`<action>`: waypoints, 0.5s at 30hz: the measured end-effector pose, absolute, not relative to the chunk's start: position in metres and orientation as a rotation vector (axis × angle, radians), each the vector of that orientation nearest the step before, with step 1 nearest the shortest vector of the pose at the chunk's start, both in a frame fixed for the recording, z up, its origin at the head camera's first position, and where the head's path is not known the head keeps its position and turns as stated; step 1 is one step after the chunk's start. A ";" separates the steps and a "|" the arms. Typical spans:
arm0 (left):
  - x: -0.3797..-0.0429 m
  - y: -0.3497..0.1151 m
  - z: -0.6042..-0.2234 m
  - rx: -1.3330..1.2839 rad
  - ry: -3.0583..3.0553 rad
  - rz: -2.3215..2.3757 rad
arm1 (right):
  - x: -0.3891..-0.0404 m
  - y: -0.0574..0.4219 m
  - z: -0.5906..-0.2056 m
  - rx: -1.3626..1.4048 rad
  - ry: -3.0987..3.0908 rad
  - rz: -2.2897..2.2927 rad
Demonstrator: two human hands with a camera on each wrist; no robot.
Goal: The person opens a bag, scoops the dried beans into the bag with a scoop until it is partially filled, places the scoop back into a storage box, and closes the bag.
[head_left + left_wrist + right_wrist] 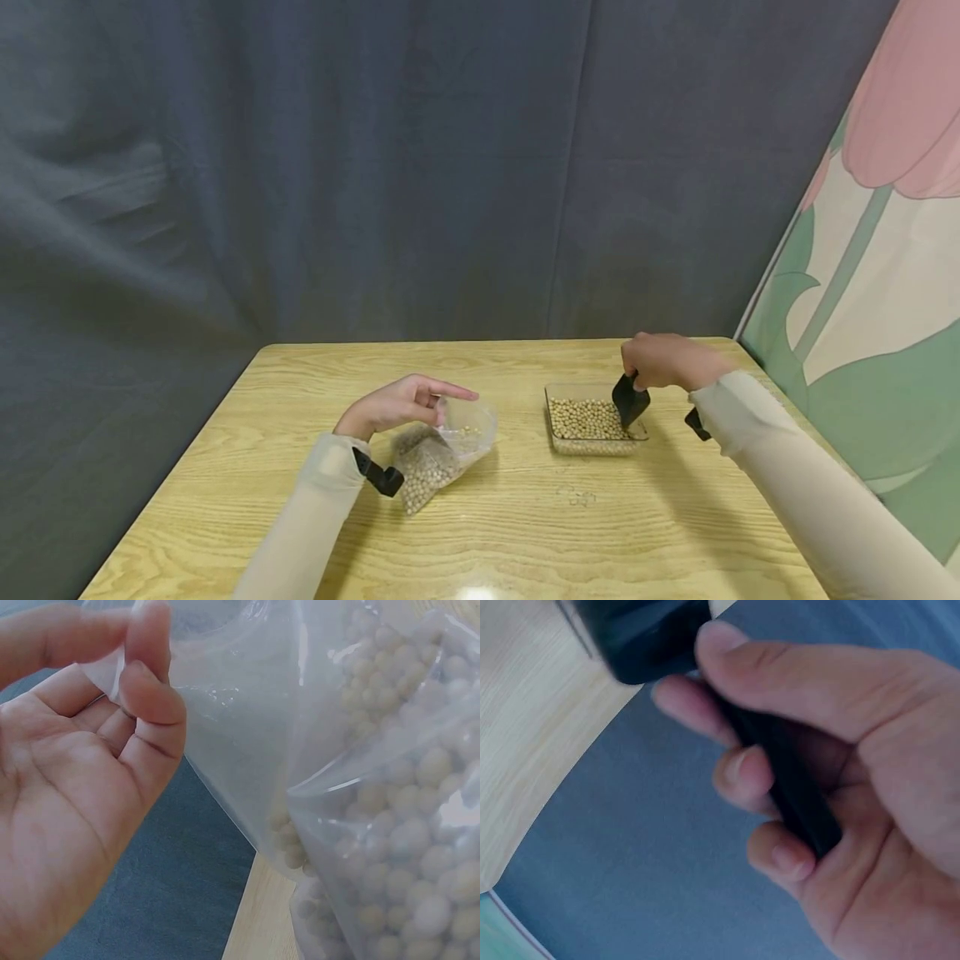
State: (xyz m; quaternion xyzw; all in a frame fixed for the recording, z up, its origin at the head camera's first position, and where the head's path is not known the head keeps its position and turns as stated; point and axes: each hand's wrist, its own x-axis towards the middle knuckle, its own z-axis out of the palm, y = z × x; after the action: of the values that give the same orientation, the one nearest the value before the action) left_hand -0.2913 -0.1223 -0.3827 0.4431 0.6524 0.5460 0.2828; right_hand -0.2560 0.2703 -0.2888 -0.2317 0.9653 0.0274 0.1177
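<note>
My left hand [401, 406] pinches the rim of a clear plastic bag [240, 712] between thumb and fingers. The bag leans on the table with its mouth toward the right, and many round, pale yellow beans [422, 475] fill its lower part. In my right hand [667, 360] is a black scoop [631, 402]; in the right wrist view the fingers curl round its handle [780, 772]. The scoop's head tips down at the right end of a clear rectangular container [555, 446]. Similar beans [588, 418] lie in that container, and the scoop's lower edge reaches them.
Both containers of beans are on a light wood-grain table [517, 542], the bag to the left. Behind the table hangs a dark blue-grey curtain [420, 183]. A panel with painted flowers [870, 325] stands along the right side.
</note>
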 end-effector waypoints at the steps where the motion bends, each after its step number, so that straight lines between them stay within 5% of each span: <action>1: -0.291 -0.122 -0.383 1.182 1.747 1.463 | -0.256 0.269 -0.289 -0.663 2.820 0.093; 15: -0.290 -0.121 -0.384 1.188 1.765 1.460 | -0.254 0.270 -0.306 -0.637 2.799 0.020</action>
State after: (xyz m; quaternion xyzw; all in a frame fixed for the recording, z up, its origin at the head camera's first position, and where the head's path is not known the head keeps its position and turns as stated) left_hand -0.2902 -0.1206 -0.3836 0.4423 0.6573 0.5436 0.2770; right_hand -0.2544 0.2697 -0.3064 -0.2200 0.9661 0.0071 0.1349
